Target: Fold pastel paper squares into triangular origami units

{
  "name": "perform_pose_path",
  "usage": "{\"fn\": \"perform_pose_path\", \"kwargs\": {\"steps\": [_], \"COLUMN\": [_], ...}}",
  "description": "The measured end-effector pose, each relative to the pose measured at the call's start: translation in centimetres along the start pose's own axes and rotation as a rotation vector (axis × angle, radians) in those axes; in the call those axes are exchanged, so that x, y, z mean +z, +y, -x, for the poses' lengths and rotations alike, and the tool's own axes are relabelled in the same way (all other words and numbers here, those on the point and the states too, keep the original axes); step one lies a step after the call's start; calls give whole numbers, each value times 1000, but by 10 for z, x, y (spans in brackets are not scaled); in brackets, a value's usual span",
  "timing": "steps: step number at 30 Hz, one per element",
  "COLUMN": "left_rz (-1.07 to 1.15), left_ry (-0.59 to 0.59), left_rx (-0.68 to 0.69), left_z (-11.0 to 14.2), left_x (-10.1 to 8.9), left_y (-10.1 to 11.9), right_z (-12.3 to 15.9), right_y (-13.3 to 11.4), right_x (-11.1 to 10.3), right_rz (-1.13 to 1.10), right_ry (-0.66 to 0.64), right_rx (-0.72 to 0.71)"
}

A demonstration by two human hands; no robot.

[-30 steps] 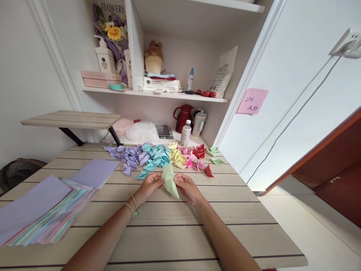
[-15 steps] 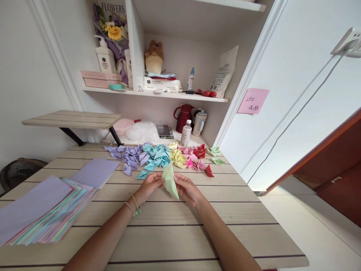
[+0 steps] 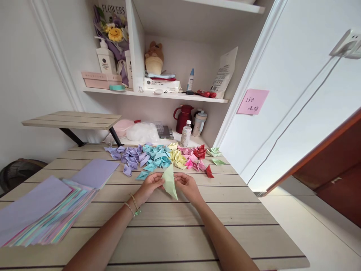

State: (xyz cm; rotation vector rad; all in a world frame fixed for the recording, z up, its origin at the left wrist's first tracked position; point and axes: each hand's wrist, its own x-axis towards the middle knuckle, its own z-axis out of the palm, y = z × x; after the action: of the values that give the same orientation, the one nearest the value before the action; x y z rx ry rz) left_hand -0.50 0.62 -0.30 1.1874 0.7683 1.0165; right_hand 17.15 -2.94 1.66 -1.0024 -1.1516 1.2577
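A light green folded paper (image 3: 169,182) is held up between my two hands over the slatted table, its pointed ends up and down. My left hand (image 3: 152,185) pinches its left edge between thumb and fingers. On the other side, my right hand (image 3: 186,185) has its fingers closed at the right edge. Just beyond lie folded paper boats in colour groups: purple boats (image 3: 131,156), blue boats (image 3: 156,155), yellow boats (image 3: 177,157), pink boats (image 3: 194,162), red boats (image 3: 199,151) and light green boats (image 3: 218,161).
At the left lies a fanned stack of coloured paper (image 3: 53,214) beside purple sheets (image 3: 96,172). A small raised stand (image 3: 73,119) is at the back left. Behind the boats stand a bottle (image 3: 185,134), a dark red jug (image 3: 184,119) and a tumbler (image 3: 199,124). The table's right edge slopes toward me.
The green folded paper has turned slightly, and it now shows a smoother, flatter face. My right hand's fingers have curled in a little; my left hand has hardly moved.
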Motion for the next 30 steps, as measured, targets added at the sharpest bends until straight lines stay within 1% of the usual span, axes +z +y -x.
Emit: {"fn": "perform_pose_path", "kwargs": {"steps": [2, 6, 8, 11, 13, 16, 18, 20, 24, 26, 27, 28, 30], "left_rz": [-23, -52, -65, -59, -46, -50, -55, -51, -23, -19, -19, -17, -3], "left_ry": [0, -35, -46, -23, -4, 3, 5, 14, 53, 62, 60, 56, 46], "left_rx": [-13, -41, -61, -82, -86, -90, -90, -81, -38, -26, -25, -25, -28], "left_z": [-1, 0, 1, 2, 3, 3, 3, 2, -1, -1, -2, -1, -1], "left_x": [0, 2, 2, 2, 2, 2, 1, 0, -3, -3, -4, -3, -3], "left_y": [-2, -4, -4, -2, 0, 2, 2, 1, -1, -1, -1, -1, -1], "right_z": [0, 0, -1, -4, -5, -5, -4, -3, -1, 0, -1, -2, -4], "right_y": [1, 4, 7, 10, 11, 10, 8, 6, 0, -1, 0, 1, 6], "right_x": [-2, -3, -4, -7, -10, -11, -11, -10, -13, -15, -15, -15, -14], "right_rz": [43, 47, 119, 277, 342, 347, 328, 294, 188, 184, 193, 203, 208], "right_ry": [-30, -106, -111, -19, 49, 62, 37, -17, -241, -323, -331, -313, -220], "right_rx": [-14, 20, 2, -89, -144, -183, -174, -142, -25, 33, 47, 47, 25]}}
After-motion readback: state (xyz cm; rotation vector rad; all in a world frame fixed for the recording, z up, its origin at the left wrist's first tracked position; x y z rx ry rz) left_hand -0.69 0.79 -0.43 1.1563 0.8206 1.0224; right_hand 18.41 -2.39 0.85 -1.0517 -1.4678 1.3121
